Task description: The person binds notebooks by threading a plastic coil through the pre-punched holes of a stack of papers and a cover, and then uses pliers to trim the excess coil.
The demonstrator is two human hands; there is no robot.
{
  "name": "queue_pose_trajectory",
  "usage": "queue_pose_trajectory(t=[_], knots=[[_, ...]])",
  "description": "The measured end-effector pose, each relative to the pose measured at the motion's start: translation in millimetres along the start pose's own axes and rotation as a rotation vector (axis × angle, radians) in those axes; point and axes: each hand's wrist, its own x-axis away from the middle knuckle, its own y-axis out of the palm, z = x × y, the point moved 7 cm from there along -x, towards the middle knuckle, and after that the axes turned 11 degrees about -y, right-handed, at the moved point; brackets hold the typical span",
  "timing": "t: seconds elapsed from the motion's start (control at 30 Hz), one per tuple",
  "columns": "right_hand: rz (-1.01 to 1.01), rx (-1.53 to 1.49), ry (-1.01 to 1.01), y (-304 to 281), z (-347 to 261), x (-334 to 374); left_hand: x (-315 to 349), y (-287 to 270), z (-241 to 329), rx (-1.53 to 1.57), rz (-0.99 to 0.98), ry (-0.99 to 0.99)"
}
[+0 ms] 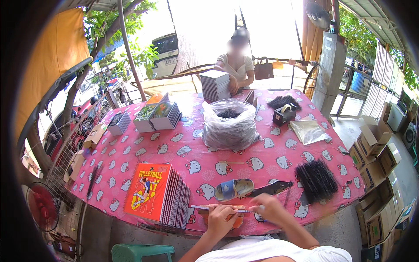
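At the table's near edge, my left hand grips a notebook that shows nearly edge-on, with some orange on its cover. My right hand is bent close to that notebook's right end. Motion blurs its fingers, so whether they pinch anything is unclear. Just beyond lies a blue and tan slipper-shaped thing, with a dark flat strip to its right. A pile of black spiral binding coils rests farther right. Left of my hands stands a tall stack of orange-covered spiral notebooks.
A plastic bag with black coils stands mid-table. Beyond it, a person sits by a notebook stack. A tape dispenser and clear sheets lie at right. Cardboard boxes and a green stool flank the table.
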Motion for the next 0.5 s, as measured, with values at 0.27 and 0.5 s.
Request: queue_pose_trajectory(t=[0.27,0.5], knots=[[0.183,0.534,0.551,-60.0,177.8,61.9,-0.3,-6.7,6.1,-0.024,0.127,-0.124],[0.390,0.497,0.249,-98.2,165.1,21.2,3.4,-6.1,7.0,-0.157,0.128,-0.020]])
